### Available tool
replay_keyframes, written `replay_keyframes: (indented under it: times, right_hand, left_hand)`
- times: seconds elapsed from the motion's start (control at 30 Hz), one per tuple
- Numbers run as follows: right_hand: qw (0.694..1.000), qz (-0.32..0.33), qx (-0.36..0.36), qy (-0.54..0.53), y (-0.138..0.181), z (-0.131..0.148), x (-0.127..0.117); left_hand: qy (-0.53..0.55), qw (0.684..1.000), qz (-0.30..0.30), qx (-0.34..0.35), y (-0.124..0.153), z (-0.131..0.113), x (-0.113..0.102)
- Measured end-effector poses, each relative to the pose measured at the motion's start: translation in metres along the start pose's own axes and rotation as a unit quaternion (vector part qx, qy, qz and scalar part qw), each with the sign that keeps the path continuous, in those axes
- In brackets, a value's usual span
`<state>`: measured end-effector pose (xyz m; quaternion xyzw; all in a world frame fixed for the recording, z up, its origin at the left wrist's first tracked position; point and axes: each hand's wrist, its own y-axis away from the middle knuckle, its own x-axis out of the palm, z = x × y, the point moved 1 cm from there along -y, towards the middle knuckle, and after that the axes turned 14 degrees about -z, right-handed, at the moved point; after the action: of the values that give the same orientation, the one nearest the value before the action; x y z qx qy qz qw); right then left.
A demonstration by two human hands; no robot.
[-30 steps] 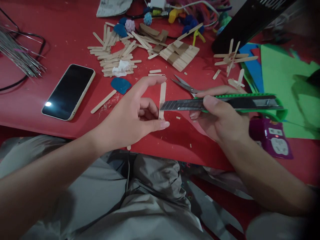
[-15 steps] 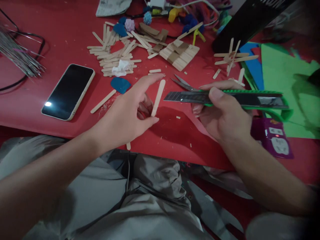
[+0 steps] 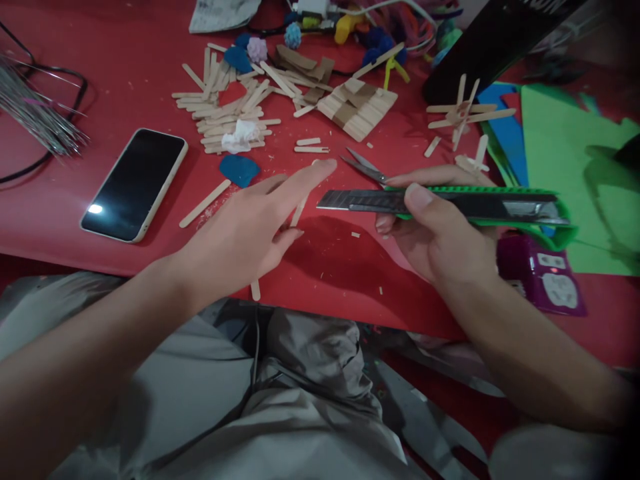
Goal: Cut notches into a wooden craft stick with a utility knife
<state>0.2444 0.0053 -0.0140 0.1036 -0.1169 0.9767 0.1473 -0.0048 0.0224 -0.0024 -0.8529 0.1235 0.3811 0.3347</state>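
My left hand [image 3: 250,223] is closed around a wooden craft stick [image 3: 299,212], gripped near the thumb. The index finger stretches out across the stick and hides part of it. My right hand [image 3: 437,227] holds a green box cutter [image 3: 500,203], thumb on its upper side. The cutter's segmented blade [image 3: 343,199] is extended and points left toward the craft stick, apart from it. Beyond the cutter lies a pair of scissors [image 3: 364,165], its handles hidden by my right hand.
Several craft sticks [image 3: 220,110] lie heaped at the back, beside a panel of joined sticks [image 3: 367,110]. A phone [image 3: 135,183] and metal wires [image 3: 43,110] are at left. Green sheets [image 3: 575,140], a purple power socket [image 3: 543,273] and a black cylinder [image 3: 493,50] are at right.
My left hand has turned, so its index finger now covers more of the craft stick, which has shifted slightly left. The box cutter has moved a little left.
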Motion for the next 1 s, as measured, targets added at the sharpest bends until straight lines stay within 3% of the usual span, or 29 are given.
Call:
replay_keyframes:
  times: [0.37, 0.67, 1.0]
  right_hand:
    - [1.000, 0.013, 0.015, -0.010, -0.0004, -0.0002, 0.0011]
    - [0.999, 0.007, 0.037, -0.012, 0.0000, 0.0011, 0.0017]
    - [0.999, -0.003, 0.044, -0.015, 0.0005, -0.0019, -0.0029]
  left_hand:
    - [-0.020, 1.000, 0.001, 0.023, -0.0037, -0.0059, -0.0027]
    - [-0.028, 0.999, 0.027, 0.005, -0.0037, -0.0017, -0.0016]
    - [-0.017, 0.999, 0.016, -0.026, -0.0041, -0.0059, -0.0002]
